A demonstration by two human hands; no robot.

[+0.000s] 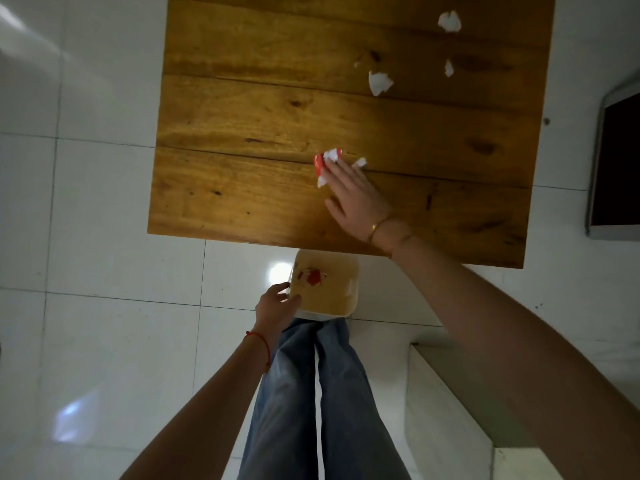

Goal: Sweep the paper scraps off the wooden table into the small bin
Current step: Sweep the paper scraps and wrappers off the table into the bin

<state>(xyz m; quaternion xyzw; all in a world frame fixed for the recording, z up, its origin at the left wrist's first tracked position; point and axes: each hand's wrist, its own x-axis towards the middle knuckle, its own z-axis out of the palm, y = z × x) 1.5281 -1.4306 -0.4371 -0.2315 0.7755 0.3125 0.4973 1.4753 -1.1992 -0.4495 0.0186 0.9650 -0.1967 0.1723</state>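
Note:
My right hand lies flat on the wooden table, fingers together, its tips against a red and white paper scrap. A tiny white scrap lies just right of the fingers. Further back on the table lie several white scraps: one mid-right, a small one, and one near the far edge. My left hand grips the left rim of the small translucent bin, held just below the table's near edge. Red and white scraps lie inside the bin.
White glossy floor tiles surround the table. A dark screen with a pale frame lies at the right. A pale low ledge runs along the lower right. My legs in blue jeans stand under the bin.

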